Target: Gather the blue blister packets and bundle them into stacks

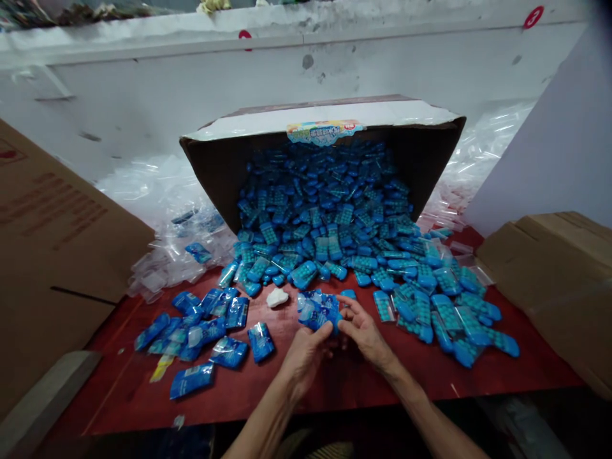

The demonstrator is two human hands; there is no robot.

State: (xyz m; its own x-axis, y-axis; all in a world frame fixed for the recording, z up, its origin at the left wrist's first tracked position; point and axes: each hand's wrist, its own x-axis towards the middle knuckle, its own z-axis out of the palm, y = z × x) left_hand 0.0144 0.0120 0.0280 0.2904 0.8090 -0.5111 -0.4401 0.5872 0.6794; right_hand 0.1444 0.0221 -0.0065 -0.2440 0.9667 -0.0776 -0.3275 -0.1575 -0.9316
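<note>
My left hand (pixel 307 354) and my right hand (pixel 364 331) hold a shiny blue printed packet (pixel 316 309) between them, above the red tabletop (pixel 335 389). The left thumb presses on its lower edge, and the right fingers grip its right side. Just left of the packet lies a crumpled white lump (pixel 277 297). Several blue packets (pixel 228 352) are scattered on the table to the left. Behind my hands, many small clear cases with blue ends and green contents (pixel 335 242) spill out of a tipped carton (pixel 442 150).
A brown carton (pixel 52 217) stands at the left, with a grey block (pixel 52 389) at its foot. Another cardboard box (pixel 549 287) sits at the right. Clear plastic pieces (pixel 162 255) are heaped behind on both sides, against a white wall (pixel 143 115).
</note>
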